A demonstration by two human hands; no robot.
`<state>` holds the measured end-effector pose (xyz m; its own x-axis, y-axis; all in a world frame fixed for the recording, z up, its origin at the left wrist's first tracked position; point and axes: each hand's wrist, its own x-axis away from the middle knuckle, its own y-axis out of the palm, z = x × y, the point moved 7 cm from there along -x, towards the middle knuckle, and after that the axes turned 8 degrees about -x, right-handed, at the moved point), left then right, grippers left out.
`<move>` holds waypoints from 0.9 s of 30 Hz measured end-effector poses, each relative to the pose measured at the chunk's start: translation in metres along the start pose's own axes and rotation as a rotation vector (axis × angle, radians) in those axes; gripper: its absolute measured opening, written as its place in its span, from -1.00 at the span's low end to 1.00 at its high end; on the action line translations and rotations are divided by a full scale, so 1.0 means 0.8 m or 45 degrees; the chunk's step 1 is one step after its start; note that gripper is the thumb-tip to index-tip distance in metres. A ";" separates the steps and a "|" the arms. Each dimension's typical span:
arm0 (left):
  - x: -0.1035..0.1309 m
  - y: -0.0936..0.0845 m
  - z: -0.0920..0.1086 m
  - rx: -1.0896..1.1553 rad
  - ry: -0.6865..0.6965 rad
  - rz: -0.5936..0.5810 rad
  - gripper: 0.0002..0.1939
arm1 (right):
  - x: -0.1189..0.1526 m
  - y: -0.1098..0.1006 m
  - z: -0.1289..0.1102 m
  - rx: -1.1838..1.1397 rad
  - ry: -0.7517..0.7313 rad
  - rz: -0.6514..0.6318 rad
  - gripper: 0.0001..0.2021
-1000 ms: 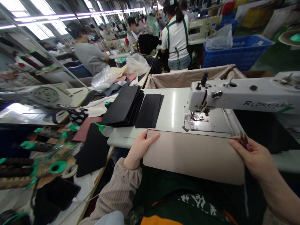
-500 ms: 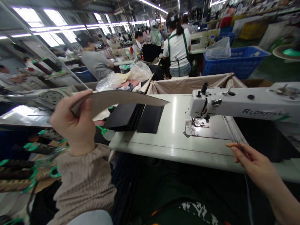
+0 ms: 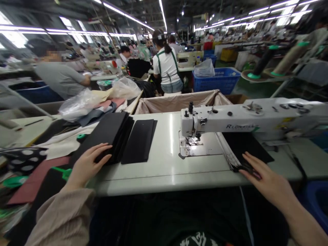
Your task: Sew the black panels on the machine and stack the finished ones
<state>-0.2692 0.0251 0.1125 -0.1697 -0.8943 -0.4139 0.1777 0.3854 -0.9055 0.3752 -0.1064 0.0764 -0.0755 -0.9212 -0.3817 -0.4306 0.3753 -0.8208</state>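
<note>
My left hand [image 3: 89, 162] rests at the near corner of a stack of black panels [image 3: 106, 128], its fingers stretched out and the thumb apart. Beside that stack lie narrower black pieces [image 3: 138, 140]. My right hand [image 3: 266, 177] is at the near edge of more black panels [image 3: 246, 145], whose left edges show pale, with threads along them. Under its fingers sits a small dark tool with a pink spot, which looks like thread snips [image 3: 249, 171]; the palm partly hides it. Between my hands stands a white sewing machine [image 3: 217, 119], its needle area over a metal plate [image 3: 205, 147].
A fabric-lined bin [image 3: 176, 101] stands behind the table [image 3: 161, 174]. Plastic bags and scraps [image 3: 94, 102] lie at the back left. A green-tipped bottle [image 3: 65, 173] is near my left wrist. Co-workers sit farther off, near a blue crate [image 3: 215, 80].
My left hand has come down from holding up a curved panel with a beige underside and is now at the black stack. My right hand has moved onto the panels by the machine. The view has turned right.
</note>
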 end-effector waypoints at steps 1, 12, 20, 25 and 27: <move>-0.001 0.000 -0.004 -0.024 0.002 0.050 -0.59 | 0.001 0.003 0.004 0.071 -0.024 -0.049 -0.47; -0.003 0.033 0.234 0.462 0.299 0.266 -0.66 | 0.007 -0.029 -0.068 -0.157 -0.416 -0.119 -0.56; 0.037 0.132 0.473 0.646 0.913 -0.520 -0.42 | 0.054 0.109 -0.250 -0.848 -0.687 -0.934 -0.85; 0.080 0.174 0.412 0.328 0.786 -0.473 -0.42 | -0.027 0.174 -0.203 -0.746 -0.421 -0.733 -0.71; 0.079 0.168 0.371 0.238 0.646 -0.427 -0.44 | -0.067 0.194 -0.180 -0.444 -0.371 -0.639 -0.60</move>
<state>0.0320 -0.0474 -0.0081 -0.6757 -0.7228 -0.1450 0.1936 0.0157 -0.9809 0.1832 -0.0133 0.0308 0.4338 -0.8917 -0.1295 -0.6190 -0.1905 -0.7619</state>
